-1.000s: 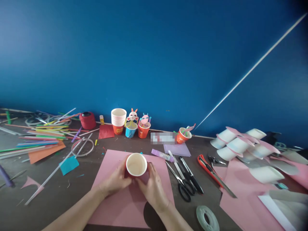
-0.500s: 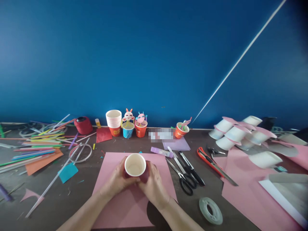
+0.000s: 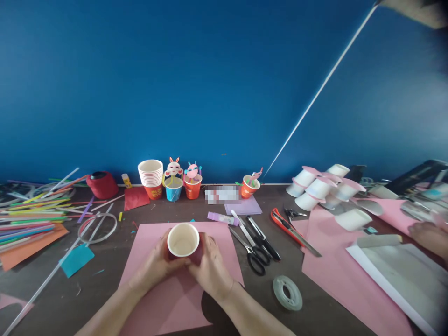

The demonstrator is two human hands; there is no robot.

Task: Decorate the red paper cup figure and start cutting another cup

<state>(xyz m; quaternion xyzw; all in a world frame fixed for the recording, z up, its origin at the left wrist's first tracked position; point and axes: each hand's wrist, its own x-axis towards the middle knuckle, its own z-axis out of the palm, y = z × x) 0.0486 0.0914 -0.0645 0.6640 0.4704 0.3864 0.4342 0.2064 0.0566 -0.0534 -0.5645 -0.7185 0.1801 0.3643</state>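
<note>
A paper cup, white inside and reddish outside, is held upright over a pink sheet of paper. My left hand wraps its left side, and my right hand wraps the right side, with the thumbs nearly meeting at the front. The cup's lower part is mostly hidden by the fingers. Just right of the pink sheet lie black-handled scissors, a black pen and a purple glue stick.
Coloured straws are heaped at left. Stacked cups and decorated cups stand by the blue wall. An orange utility knife, a tape roll and white paper tubes lie right. Another person's hand shows at far right.
The view has turned right, so the table things sit further left. Another person's hand has come into view at the right edge. Both my hands still hold the cup.
</note>
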